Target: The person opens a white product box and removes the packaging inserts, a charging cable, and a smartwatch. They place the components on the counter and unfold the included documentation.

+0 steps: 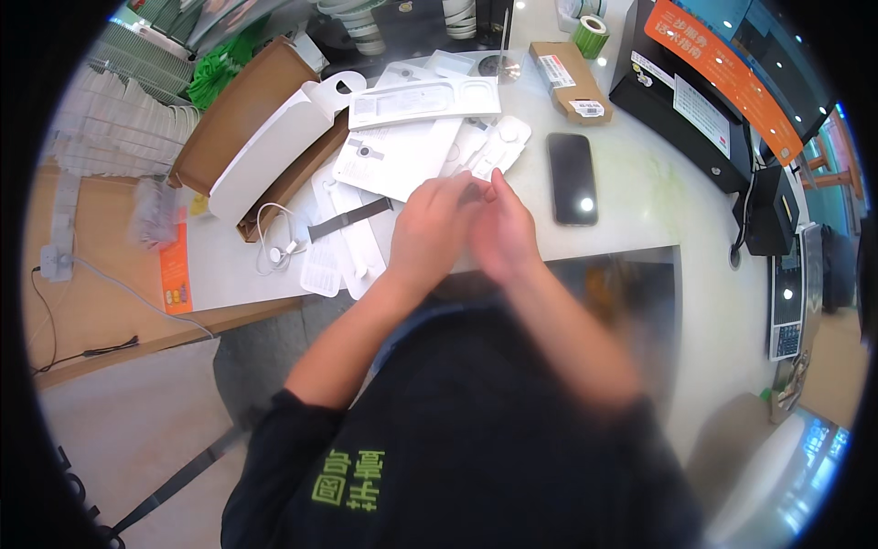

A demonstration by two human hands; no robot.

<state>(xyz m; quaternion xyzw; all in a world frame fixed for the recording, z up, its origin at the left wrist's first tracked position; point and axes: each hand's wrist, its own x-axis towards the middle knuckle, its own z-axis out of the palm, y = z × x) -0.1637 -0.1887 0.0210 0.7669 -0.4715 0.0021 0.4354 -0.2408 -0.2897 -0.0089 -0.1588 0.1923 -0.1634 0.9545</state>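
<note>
My left hand (431,223) and my right hand (506,237) meet over the front of the counter. Between their fingers a small dark object (470,195) shows, mostly covered, so its kind is unclear. To the left of my hands, a dark grey watch band (350,219) lies across a long white packaging strip (353,240). Beyond my fingers are a flat white box (394,161) with a printed watch picture, a white packaging tray (425,101) and a white moulded insert (506,141). A white watch charging cable (276,254) lies coiled at the left.
A smartphone (573,180) lies right of my hands, with a brown carton (571,82) and a green label roll (590,36) behind it. An open cardboard box (240,113) stands at the left. A dark monitor (754,62) and black case (686,113) border the right.
</note>
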